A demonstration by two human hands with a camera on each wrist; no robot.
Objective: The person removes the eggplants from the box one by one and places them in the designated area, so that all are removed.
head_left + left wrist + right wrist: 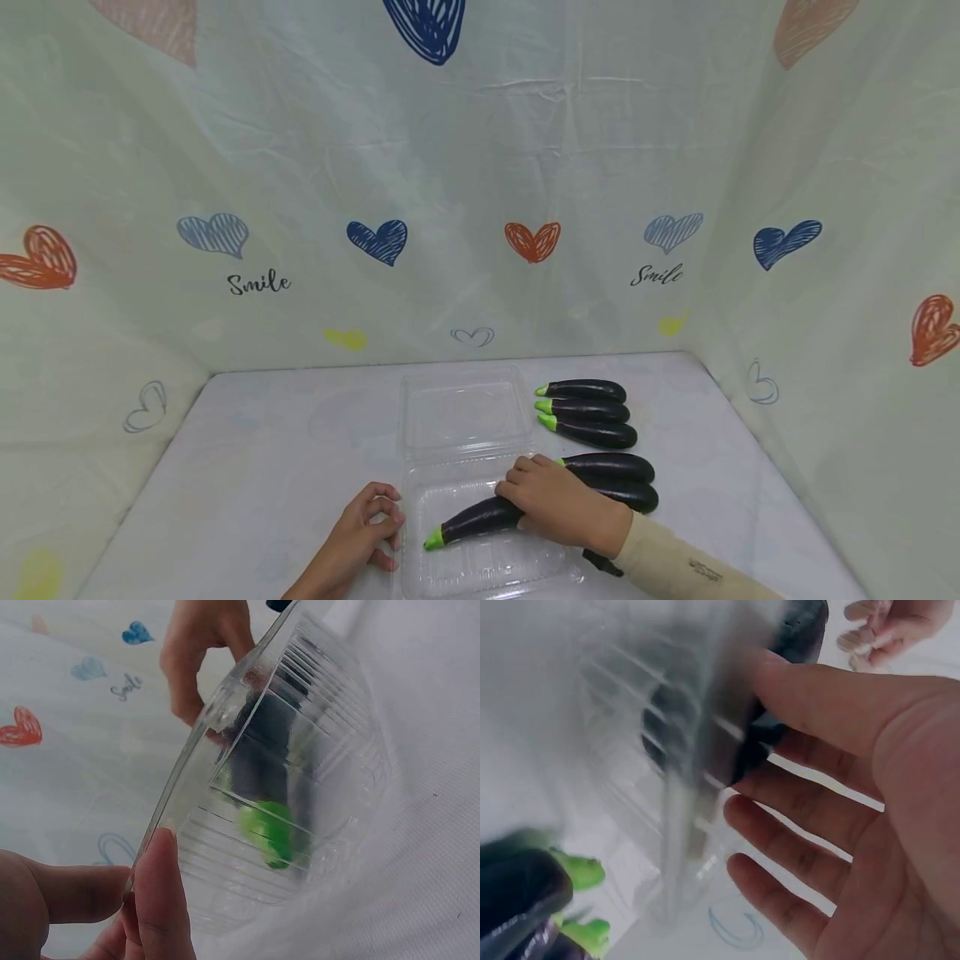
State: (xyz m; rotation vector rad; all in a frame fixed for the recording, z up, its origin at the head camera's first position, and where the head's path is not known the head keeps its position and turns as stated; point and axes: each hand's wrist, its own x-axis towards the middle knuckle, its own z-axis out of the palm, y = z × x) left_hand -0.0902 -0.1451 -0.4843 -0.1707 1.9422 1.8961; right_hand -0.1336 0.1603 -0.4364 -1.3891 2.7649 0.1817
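A clear plastic clamshell container (442, 575) lies unfolded, its lid (465, 412) spread flat behind the base. My left hand (367, 529) is at the base's left side; in the left wrist view its thumb (161, 892) and a finger pinch the rim. With my right hand (558, 504) I grip a dark purple eggplant (480, 518) from above, over the base. Its green stem end (266, 832) points left and shows through the clear wall in the left wrist view. My right palm and fingers hide its thicker end in the head view.
Three eggplants (588, 410) lie in a row to the right of the lid. Two more (618, 467) lie nearer, right of the base, partly behind my right hand. A white cloth covers the table (300, 442), and a heart-printed curtain (450, 167) stands behind and at both sides.
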